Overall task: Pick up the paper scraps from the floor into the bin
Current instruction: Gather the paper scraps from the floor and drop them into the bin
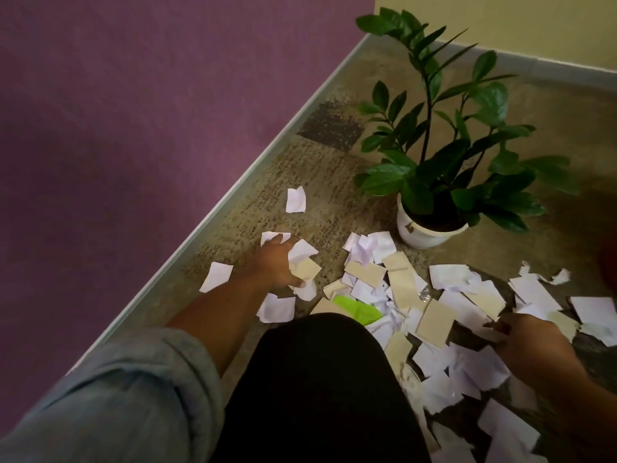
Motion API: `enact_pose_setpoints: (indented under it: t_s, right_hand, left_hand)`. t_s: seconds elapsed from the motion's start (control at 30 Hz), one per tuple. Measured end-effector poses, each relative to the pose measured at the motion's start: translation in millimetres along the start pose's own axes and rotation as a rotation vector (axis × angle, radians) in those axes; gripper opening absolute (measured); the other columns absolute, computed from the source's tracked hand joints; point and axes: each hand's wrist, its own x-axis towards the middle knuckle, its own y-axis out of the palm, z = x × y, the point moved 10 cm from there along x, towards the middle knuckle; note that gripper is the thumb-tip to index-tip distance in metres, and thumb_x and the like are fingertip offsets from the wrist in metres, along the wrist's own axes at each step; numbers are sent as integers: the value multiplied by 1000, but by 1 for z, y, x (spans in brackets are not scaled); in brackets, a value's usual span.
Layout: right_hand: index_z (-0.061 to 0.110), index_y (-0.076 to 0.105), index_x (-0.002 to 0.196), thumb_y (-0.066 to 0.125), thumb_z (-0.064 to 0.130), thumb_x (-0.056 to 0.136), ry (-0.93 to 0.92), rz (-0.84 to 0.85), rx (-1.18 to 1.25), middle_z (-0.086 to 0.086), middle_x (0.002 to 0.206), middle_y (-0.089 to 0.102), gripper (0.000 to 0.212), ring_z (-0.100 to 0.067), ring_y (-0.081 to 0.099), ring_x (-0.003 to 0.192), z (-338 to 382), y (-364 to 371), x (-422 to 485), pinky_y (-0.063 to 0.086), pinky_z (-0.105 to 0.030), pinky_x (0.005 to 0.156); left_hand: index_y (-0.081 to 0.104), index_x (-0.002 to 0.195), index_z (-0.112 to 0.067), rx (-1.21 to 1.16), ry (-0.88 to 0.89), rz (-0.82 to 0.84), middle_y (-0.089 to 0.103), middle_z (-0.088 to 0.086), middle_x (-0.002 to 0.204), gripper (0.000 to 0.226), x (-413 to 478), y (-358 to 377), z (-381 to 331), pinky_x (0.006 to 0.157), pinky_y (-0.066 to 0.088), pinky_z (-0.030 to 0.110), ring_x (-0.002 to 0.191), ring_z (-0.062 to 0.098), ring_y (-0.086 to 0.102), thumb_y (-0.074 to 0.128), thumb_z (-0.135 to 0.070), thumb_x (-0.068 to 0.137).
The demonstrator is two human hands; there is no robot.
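Dozens of paper scraps [404, 289] remain. Left hand [278, 262] clutches several at 11 o'clock; right hand [527, 342] pinches one at 3. Risk: overfull grip sheds pieces; bin not visible.

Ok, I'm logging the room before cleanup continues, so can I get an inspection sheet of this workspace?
Surface: patterned carpet, largely littered.
Job's things: white and beige paper scraps scattered widely; bin not seen.
Clutter: one green scrap.
Grippers: left hand closing on scraps by the purple wall; right hand gripping a scrap.
Cables: nothing seen.
Surroundings: potted plant in the corner; yellow wall.
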Motion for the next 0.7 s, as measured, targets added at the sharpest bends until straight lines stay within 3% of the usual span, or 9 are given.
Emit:
enact_pose_setpoints:
  t_s: [0.07, 0.13, 0.23, 0.33, 0.5, 0.7]
  right_hand:
    - [15, 69, 104, 63, 11, 89, -5, 1, 9, -1, 79, 63, 17, -12, 58, 67, 3, -2, -1, 41, -20, 50]
    - [17, 69, 107, 64, 8, 87, -17, 12, 7, -2, 82, 63, 22, -12, 57, 68, 9, -3, -3, 41, -18, 50]
    - [19, 69, 107, 64, 5, 85, -24, 26, -2, -4, 89, 66, 26, -15, 59, 72, 18, -6, -4, 45, -19, 55]
    - [21, 69, 102, 64, 5, 86, -29, 15, 9, -1, 86, 65, 23, -14, 58, 72, 27, -11, -7, 44, -19, 54]
    - [23, 66, 96, 67, 7, 85, -59, -3, 43, 5, 76, 59, 19, -9, 54, 67, 40, -22, -7, 41, -20, 53]
    - [25, 61, 89, 61, 7, 86, -111, -53, 26, 5, 72, 54, 19, -11, 53, 64, 56, -52, -8, 36, -21, 45]
  left_hand:
    - [20, 154, -24, 35, -8, 29, 16, 9, 161, 110, 2, 7, -2, 115, 24, 43, 148, 31, 15, 78, -59, 67]
    - [30, 151, -20, 37, -45, 28, 28, 12, 157, 92, 3, 8, -4, 112, 31, 43, 143, 32, 27, 74, -51, 76]
    - [57, 132, -14, 14, -86, -20, 57, 11, 133, 48, 5, -4, -8, 100, 48, 37, 117, 29, 57, 69, -24, 87]
    - [66, 112, -12, 60, -102, -75, 66, 10, 115, 25, 3, -11, -15, 86, 52, 35, 103, 29, 63, 58, -9, 89]
    - [70, 112, -14, 1, -104, -72, 67, 8, 113, 25, -1, -8, -18, 92, 53, 33, 98, 27, 63, 60, -17, 90]
    - [73, 109, -14, -122, 91, -147, 70, 9, 114, 34, -12, -46, -33, 85, 55, 33, 97, 27, 65, 59, 5, 84]
